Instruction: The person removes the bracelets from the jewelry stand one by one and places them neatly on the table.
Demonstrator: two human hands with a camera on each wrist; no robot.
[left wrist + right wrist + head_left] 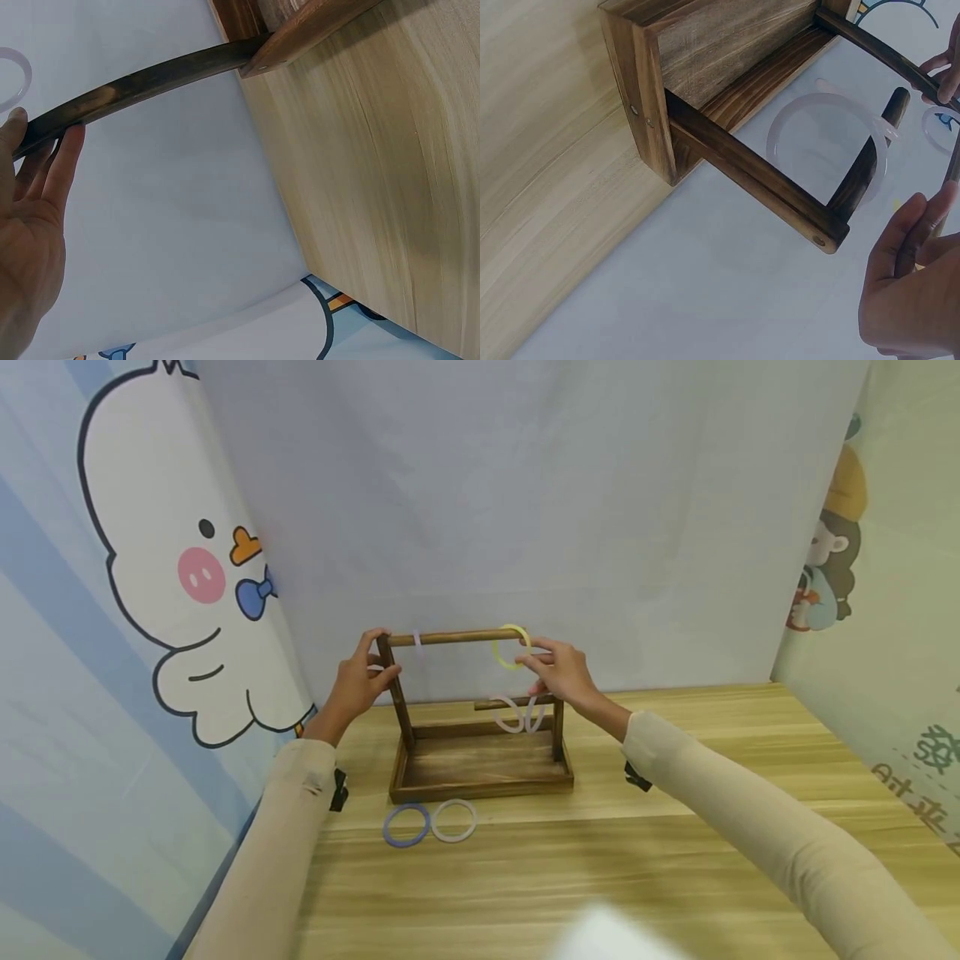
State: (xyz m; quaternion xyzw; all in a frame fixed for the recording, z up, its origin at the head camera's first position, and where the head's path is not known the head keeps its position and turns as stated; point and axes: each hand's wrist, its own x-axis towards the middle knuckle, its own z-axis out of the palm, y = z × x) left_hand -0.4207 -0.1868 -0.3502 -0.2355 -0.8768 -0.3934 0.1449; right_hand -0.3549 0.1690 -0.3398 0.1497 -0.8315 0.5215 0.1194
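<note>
Structurally, the wooden stand consists of a shallow tray (480, 760) on the bench (420, 893), its floor visible within low side walls, with one post rising at each end. An upper bar (457, 637) extends from the left post (397, 693) and carries a lilac ring (417, 639) near that post. A shorter lower bar (483, 704) extends from the right post (558, 735) and carries two pale rings (512, 730) above the tray. The yellow ring (497, 657) is located at the free end of the upper bar, clamped at its right side between thumb and fingers of the right hand (564, 675); whether it encircles the bar cannot be determined. The left hand (358, 683) is closed around the top of the left post, well apart from the yellow ring. In front of the tray, a blue ring (405, 844) and a white ring (453, 840) lie flat, side by side, on the bench.
</note>
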